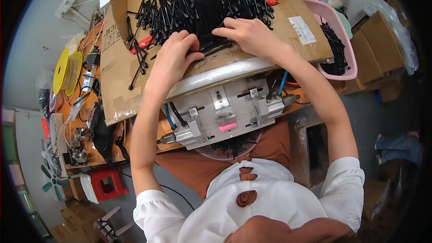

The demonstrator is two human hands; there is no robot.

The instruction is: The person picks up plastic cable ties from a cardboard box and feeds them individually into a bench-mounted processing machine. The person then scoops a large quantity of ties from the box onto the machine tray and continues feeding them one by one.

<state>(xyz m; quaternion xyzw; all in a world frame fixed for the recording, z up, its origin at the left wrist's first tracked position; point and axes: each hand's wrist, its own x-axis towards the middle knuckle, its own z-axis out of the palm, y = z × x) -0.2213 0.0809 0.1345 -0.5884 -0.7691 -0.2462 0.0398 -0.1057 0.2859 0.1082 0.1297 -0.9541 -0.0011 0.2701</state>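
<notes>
A heap of thin black rods with knobbed ends [193, 9] lies on a sheet of cardboard [126, 99] in front of me. At its near edge several black rods [218, 47] lie roughly crosswise between my hands. My left hand [175, 58] curls its fingers and thumb around the left ends of these rods. From the right, my right hand [252, 38] bends its fingers down onto them; its thumb is mostly hidden. Below the cardboard edge sits a metal fixture [225, 108] with a cylinder at each side and a pink piece [228, 127] in its middle.
A pink basket [353, 65] with black rods stands at the right, near cardboard boxes [380, 40]. Left on the wooden table are a yellow spool [67, 69], cables and a black cloth-like bundle [103, 128]. A clear bowl [211, 154] with black pieces rests at my lap. A red stool [108, 182] stands lower left.
</notes>
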